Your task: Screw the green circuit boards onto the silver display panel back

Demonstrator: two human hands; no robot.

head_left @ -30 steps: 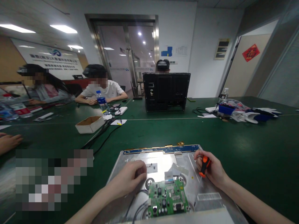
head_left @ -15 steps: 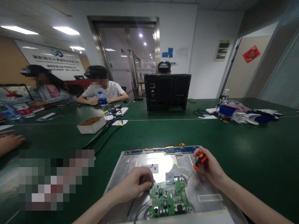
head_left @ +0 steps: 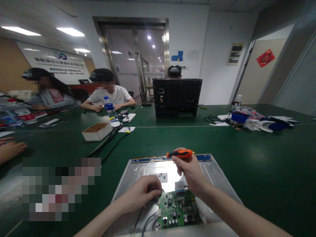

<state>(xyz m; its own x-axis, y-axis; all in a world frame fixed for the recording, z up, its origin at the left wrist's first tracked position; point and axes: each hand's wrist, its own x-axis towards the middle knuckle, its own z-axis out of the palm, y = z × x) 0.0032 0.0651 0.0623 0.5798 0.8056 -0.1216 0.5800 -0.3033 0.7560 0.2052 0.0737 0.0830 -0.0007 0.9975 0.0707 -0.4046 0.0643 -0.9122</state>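
A green circuit board [head_left: 176, 210] lies on the silver metal back of a flat panel [head_left: 138, 174]. My left hand [head_left: 145, 192] rests on the panel, its fingers curled closed at the board's upper left corner. Between the fingers of my right hand [head_left: 192, 171] is an orange and black screwdriver [head_left: 180, 153], held almost level above the panel's far edge. I cannot make out the screwdriver's shaft. A narrow blue circuit strip [head_left: 204, 158] runs along that far edge, and a flat ribbon cable [head_left: 179, 187] meets the green board's top. Tiny dark pieces, perhaps screws [head_left: 161, 176], lie by my left hand.
On the green table [head_left: 259, 158] stand an open cardboard box [head_left: 96, 132], black cables [head_left: 108, 141] and a water bottle [head_left: 108, 107]. A black monitor casing [head_left: 177, 98] is upright opposite. Bagged items [head_left: 249, 118] lie at right. Other people sit around; a person's hand [head_left: 12, 150] is at left.
My right hand has moved left and up with the screwdriver, from the panel's right side to above its far edge. The handle has turned level. My left hand stays in place.
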